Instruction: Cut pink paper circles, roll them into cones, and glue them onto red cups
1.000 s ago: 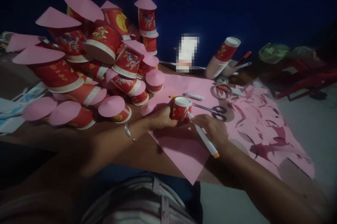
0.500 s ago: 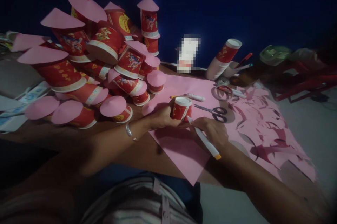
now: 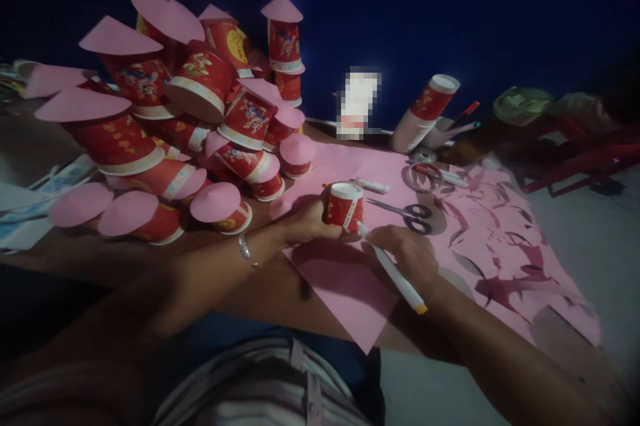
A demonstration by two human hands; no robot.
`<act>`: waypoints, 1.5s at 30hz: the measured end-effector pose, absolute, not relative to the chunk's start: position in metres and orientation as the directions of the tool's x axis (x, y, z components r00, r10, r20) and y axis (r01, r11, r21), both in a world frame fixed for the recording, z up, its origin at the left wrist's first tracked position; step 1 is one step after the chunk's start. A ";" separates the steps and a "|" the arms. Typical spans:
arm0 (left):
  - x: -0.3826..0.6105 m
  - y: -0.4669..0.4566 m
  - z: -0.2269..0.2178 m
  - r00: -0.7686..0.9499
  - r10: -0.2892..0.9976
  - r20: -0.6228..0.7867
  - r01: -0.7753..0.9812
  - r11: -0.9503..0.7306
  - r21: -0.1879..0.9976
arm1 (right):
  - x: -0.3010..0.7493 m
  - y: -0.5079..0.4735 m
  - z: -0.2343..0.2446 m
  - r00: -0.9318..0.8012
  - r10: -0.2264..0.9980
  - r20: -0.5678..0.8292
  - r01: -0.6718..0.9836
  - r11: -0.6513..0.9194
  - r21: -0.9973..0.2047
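My left hand (image 3: 314, 221) is closed around a small red paper cup (image 3: 345, 207) with a white rim, held above the pink paper. Between the fingers of my right hand (image 3: 407, 249) is a white marker (image 3: 393, 271) with an orange end. The marker's tip points at the lower right side of the cup; whether it touches I cannot tell. Black-handled scissors (image 3: 407, 210) lie open just right of the cup. Behind the cup a second white marker (image 3: 373, 185) rests on the pink sheet (image 3: 350, 286).
Several red cups with pink cone tops (image 3: 215, 203) are piled at left. Pink paper scraps (image 3: 515, 259) cover the right side. Tape rolls (image 3: 423, 177) lie beyond the scissors, and a leaning stack of cups (image 3: 427, 113) stands at the back.
The right hand and marker have shifted slightly right and down. The cup has turned or tilted a little in the left hand.
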State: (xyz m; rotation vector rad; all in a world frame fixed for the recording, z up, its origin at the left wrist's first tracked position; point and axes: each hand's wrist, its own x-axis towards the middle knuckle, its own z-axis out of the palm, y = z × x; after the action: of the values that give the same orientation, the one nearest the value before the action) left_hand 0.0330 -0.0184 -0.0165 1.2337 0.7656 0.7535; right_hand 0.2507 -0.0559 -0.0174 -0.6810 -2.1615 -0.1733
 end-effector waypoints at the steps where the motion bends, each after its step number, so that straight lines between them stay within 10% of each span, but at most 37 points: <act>1: 0.033 -0.018 -0.019 0.546 0.831 -0.103 -0.099 0.186 0.977 | 0.251 -0.056 -0.016 -0.493 0.411 0.767 0.521 0.845 -0.118; 17: 0.032 -0.014 -0.030 0.561 0.828 0.002 -0.446 0.300 0.843 | 0.246 -0.048 -0.019 -0.388 0.392 0.834 0.481 0.858 -0.180; 45: 0.033 -0.017 -0.030 0.535 0.829 -0.161 -0.292 0.361 0.886 | 0.246 -0.055 -0.020 -0.491 0.339 0.802 0.353 0.920 -0.173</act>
State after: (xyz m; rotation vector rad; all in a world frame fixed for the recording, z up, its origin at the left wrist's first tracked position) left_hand 0.0328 -0.0172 -0.0301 0.9348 0.6792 0.7984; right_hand 0.2463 -0.0554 -0.0204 -0.4928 -2.1229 -0.0179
